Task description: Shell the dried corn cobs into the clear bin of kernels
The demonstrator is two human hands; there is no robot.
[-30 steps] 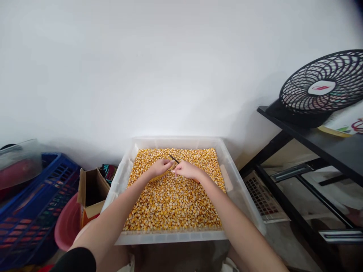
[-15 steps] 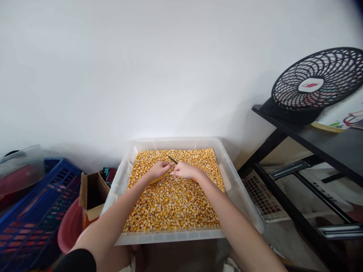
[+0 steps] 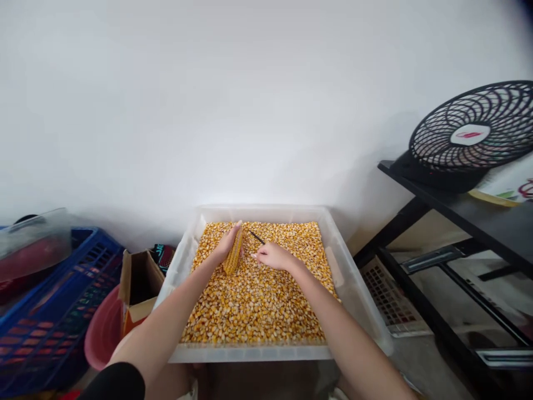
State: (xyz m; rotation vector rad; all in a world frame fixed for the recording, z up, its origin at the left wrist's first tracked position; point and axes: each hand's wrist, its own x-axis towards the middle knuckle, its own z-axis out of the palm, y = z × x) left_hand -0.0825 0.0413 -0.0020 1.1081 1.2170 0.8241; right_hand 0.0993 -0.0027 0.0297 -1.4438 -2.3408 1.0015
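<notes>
Over a tub of loose kernels, the left hand grips a corn cob upright; the right hand pinches a thin pick, seemingly mid-shelling, needing a steady point

Yellow corn cob stands upright beside thin black tool.
</notes>
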